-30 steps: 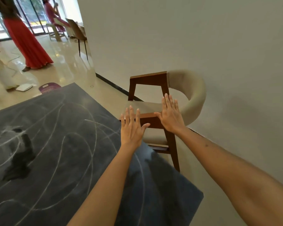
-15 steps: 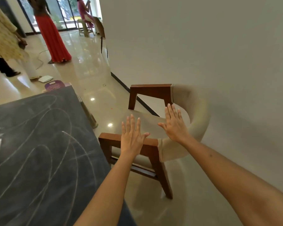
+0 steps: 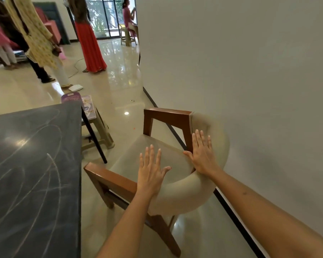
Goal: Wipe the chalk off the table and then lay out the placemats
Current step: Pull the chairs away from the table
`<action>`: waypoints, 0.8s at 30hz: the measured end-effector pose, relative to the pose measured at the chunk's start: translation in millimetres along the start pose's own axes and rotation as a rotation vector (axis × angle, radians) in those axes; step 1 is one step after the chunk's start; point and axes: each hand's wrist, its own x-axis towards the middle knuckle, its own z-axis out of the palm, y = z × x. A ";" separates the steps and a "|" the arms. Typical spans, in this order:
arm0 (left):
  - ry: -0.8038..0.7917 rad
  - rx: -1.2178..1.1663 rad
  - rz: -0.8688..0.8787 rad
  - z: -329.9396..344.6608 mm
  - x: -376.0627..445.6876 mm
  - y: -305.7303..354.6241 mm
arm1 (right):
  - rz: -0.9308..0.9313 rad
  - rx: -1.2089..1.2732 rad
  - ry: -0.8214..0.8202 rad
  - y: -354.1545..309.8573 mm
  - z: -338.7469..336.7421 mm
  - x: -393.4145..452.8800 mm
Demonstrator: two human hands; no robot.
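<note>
Since the earlier frames the view has swung further right: the dark tabletop (image 3: 34, 179) now fills only the left edge, and the chair (image 3: 168, 164) sits nearer the middle, with more of the room behind showing.

Head view: both arms reach forward over the chair. The left hand (image 3: 151, 173) is flat, palm down, fingers (image 3: 151, 155) straight and slightly spread, above the seat near the wooden armrest; whether it touches anything I cannot tell. The right hand (image 3: 201, 155) lies flat with straight, close-set fingers against the cream padded backrest, where it meets the wooden frame. Neither hand holds anything.

The tabletop carries looping white chalk lines (image 3: 51, 175) across its surface. Just beyond its far corner stands a small stool (image 3: 99, 131) bearing a purple patterned item (image 3: 71, 96) and a pale printed one; these may be placemats, though that is unclear. Several people (image 3: 39, 40) stand on the glossy floor in the background, well apart from the chair.
</note>
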 end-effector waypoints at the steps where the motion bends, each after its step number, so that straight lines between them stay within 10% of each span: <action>1: -0.003 -0.002 -0.014 0.3 5.4 3.3 | 0.003 -0.005 0.001 5.7 0.0 6.6; 24: -0.058 -0.223 -0.172 13.2 19.5 57.0 | 0.061 0.099 -0.050 69.2 -9.9 50.9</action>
